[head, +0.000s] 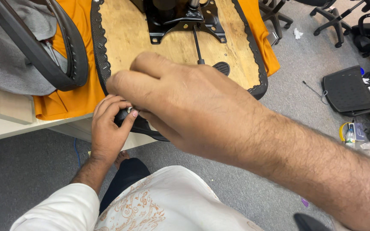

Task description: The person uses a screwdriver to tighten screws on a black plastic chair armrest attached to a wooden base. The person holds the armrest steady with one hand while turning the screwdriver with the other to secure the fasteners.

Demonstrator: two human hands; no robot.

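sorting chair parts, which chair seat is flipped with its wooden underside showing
The chair seat on the orange cloth, under both hands: bare plywood and a black metal mechanism plate face up. The other seat on the floor shows only black.

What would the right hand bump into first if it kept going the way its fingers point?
The right hand points left. Its fingertips already meet the left hand at a small silver part by the upturned chair seat edge. Past that come the orange cloth and black curved armrest, though depth is unclear.

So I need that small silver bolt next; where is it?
Head view, left of centre: the small silver bolt sits between left hand and right hand, at the seat base edge.
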